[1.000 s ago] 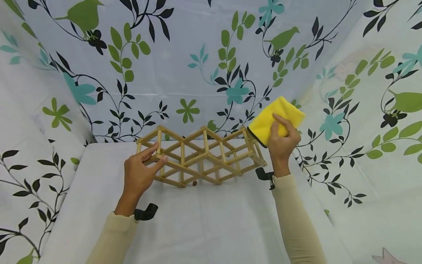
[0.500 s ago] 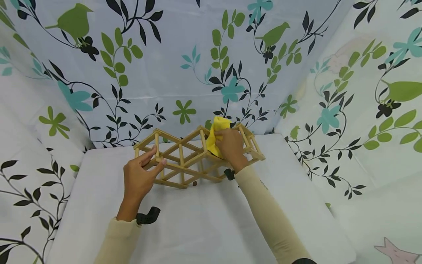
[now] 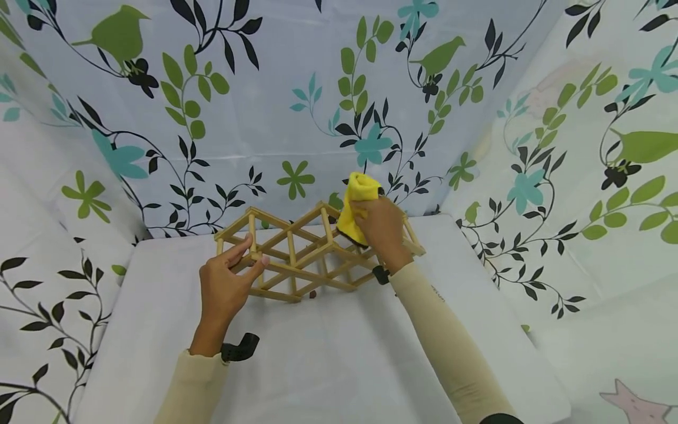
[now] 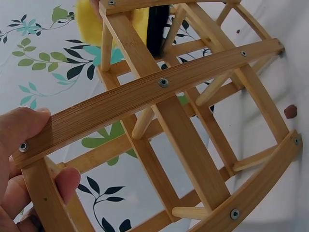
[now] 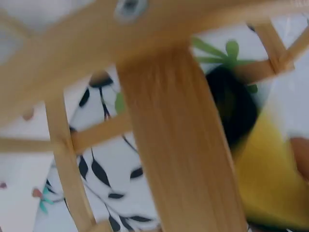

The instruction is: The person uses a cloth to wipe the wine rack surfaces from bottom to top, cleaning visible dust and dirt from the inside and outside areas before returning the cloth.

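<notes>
An accordion-style wooden lattice rack point(image 3: 291, 247), its slats joined by round dowels and screws, stands toward the back of the white table. At its left end my left hand point(image 3: 225, 288) pinches a slat; the left wrist view shows thumb and fingertips point(image 4: 67, 183) on either side of the wood. My right hand point(image 3: 381, 227) grips a folded yellow cloth point(image 3: 362, 188) with black edging, over the rack's right half. In the right wrist view the cloth point(image 5: 265, 179) is blurred behind a broad slat point(image 5: 178, 145); whether it touches wood is unclear.
The white table point(image 3: 318, 365) spreads in front of the rack. A small reddish-brown bit point(image 4: 290, 111) lies beside the rack's lower edge. Patterned fabric point(image 3: 238, 118) with leaves, flowers and birds hangs behind and at both sides. Black wrist mounts point(image 3: 240, 347) sit on both arms.
From the right side, my right hand has brought the yellow cloth left and down onto the rack, then lifted it slightly, moving a little right. My left hand keeps its hold at the left end.
</notes>
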### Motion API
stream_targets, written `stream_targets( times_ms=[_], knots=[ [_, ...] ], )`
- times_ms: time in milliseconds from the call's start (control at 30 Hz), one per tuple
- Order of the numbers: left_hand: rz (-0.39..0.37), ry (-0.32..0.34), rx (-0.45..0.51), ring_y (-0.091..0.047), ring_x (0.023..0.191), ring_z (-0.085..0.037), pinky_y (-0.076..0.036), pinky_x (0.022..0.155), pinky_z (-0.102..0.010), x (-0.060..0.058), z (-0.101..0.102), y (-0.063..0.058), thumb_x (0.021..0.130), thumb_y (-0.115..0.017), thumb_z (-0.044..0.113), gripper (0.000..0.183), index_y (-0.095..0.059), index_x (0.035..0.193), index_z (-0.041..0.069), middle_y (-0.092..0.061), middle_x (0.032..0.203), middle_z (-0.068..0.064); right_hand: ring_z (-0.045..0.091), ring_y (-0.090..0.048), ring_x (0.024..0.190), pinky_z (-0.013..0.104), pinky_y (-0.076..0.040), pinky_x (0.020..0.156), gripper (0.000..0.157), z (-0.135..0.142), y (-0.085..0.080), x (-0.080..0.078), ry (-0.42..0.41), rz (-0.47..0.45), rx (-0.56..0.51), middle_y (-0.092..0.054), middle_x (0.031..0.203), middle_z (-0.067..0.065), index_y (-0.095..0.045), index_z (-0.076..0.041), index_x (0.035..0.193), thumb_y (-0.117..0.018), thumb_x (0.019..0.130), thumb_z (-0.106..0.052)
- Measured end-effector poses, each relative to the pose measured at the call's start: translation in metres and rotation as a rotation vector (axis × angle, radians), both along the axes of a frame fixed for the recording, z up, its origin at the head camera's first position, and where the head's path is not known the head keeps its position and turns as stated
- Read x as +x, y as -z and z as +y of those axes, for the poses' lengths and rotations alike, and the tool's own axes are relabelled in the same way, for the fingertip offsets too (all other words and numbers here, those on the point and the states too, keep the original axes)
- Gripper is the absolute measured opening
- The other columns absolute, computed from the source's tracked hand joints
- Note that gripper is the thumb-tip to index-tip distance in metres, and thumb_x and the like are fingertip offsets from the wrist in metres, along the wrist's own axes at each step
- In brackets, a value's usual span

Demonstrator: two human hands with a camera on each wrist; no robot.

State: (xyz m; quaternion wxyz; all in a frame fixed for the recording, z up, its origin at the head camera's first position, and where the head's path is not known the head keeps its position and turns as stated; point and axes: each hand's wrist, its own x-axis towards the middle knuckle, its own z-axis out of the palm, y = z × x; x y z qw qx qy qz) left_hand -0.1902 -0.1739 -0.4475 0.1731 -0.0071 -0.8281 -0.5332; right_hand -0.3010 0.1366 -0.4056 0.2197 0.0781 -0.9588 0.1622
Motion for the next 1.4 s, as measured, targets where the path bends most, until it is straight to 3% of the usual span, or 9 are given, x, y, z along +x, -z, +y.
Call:
stream_targets(
  times_ms=[133,367,533,667,767,867,1000,1100,1400],
  knots=[
    [0.008,-0.007,-0.001,-0.067,0.132,-0.022,-0.053,0.111,-0.043,0.0,-0.001,-0.002,0.092,-0.086,0.029,0.058,-0.066,0.145,0.017,-0.066,0.144,0.005,0.038,-0.07,0.083,0.05,-0.058,0.069,0.028,0.012,-0.008,-0.001,0.076,0.16,0.03,-0.08,0.096,0.019,-0.085,-0.021,0.114,-0.081,0.09,-0.007],
    [-0.007,-0.016,0.011,-0.065,0.135,-0.022,-0.05,0.114,-0.048,0.002,-0.001,-0.002,0.092,-0.087,0.027,0.057,-0.066,0.144,0.016,-0.067,0.144,0.003,0.032,-0.065,0.096,0.043,-0.038,0.079,0.026,0.01,-0.018,0.001,-0.03,-0.16,0.297,-0.083,0.108,0.008,-0.085,-0.024,0.115,-0.083,0.09,-0.018],
    [0.015,-0.002,-0.001,-0.067,0.133,-0.023,-0.051,0.112,-0.049,0.0,-0.002,0.001,0.092,-0.086,0.027,0.057,-0.066,0.145,0.015,-0.067,0.143,0.001,0.033,-0.066,0.096,0.046,-0.042,0.082,0.028,0.011,-0.018,0.001,0.029,-0.101,0.263,-0.083,0.109,0.011,-0.085,-0.025,0.116,-0.083,0.09,-0.015],
    [0.026,-0.006,-0.002,-0.068,0.131,-0.023,-0.052,0.111,-0.047,0.001,-0.004,0.003,0.091,-0.087,0.025,0.059,-0.066,0.145,0.013,-0.067,0.144,0.001,0.032,-0.067,0.104,0.048,-0.044,0.087,0.029,0.01,-0.013,0.003,-0.04,-0.213,0.284,-0.083,0.111,0.009,-0.085,-0.027,0.115,-0.085,0.086,-0.02],
    [0.026,-0.005,-0.004,-0.067,0.132,-0.021,-0.052,0.111,-0.045,0.004,-0.002,0.004,0.09,-0.088,0.024,0.06,-0.066,0.145,0.012,-0.066,0.145,0.002,0.035,-0.069,0.105,0.051,-0.05,0.09,0.029,0.005,-0.015,0.01,-0.053,-0.167,0.164,-0.082,0.113,0.009,-0.085,-0.027,0.116,-0.084,0.087,-0.02],
    [0.032,-0.005,-0.001,-0.066,0.133,-0.02,-0.052,0.11,-0.043,0.006,0.001,0.003,0.089,-0.089,0.022,0.061,-0.066,0.144,0.011,-0.065,0.145,0.001,0.038,-0.073,0.105,0.052,-0.058,0.092,0.028,-0.005,-0.022,0.019,-0.068,0.064,-0.116,-0.081,0.114,0.015,-0.084,-0.024,0.117,-0.082,0.09,-0.015],
    [0.044,-0.014,-0.002,-0.067,0.131,-0.02,-0.052,0.11,-0.036,0.01,0.007,0.001,0.087,-0.091,0.019,0.062,-0.067,0.143,0.01,-0.066,0.144,0.0,0.036,-0.075,0.113,0.048,-0.063,0.096,0.027,-0.028,-0.034,0.033,-0.267,0.253,-0.483,-0.079,0.12,0.018,-0.084,-0.017,0.116,-0.085,0.089,-0.011],
    [0.058,-0.019,-0.002,-0.067,0.131,-0.021,-0.052,0.106,-0.022,0.011,0.01,-0.001,0.086,-0.091,0.019,0.062,-0.067,0.142,0.009,-0.066,0.144,-0.001,0.033,-0.075,0.117,0.043,-0.064,0.096,0.031,-0.054,-0.043,0.043,-0.397,0.193,-0.592,-0.078,0.125,0.017,-0.082,-0.014,0.12,-0.086,0.09,-0.012],
    [0.096,0.003,0.04,-0.068,0.128,-0.024,-0.055,0.089,-0.012,0.015,0.019,0.001,0.085,-0.09,0.014,0.063,-0.066,0.142,0.004,-0.066,0.145,-0.007,0.023,-0.076,0.113,0.033,-0.064,0.091,0.037,-0.136,-0.006,0.038,-0.415,-0.136,-0.246,-0.077,0.131,0.004,-0.074,-0.024,0.136,-0.079,0.099,-0.023]
  ],
)
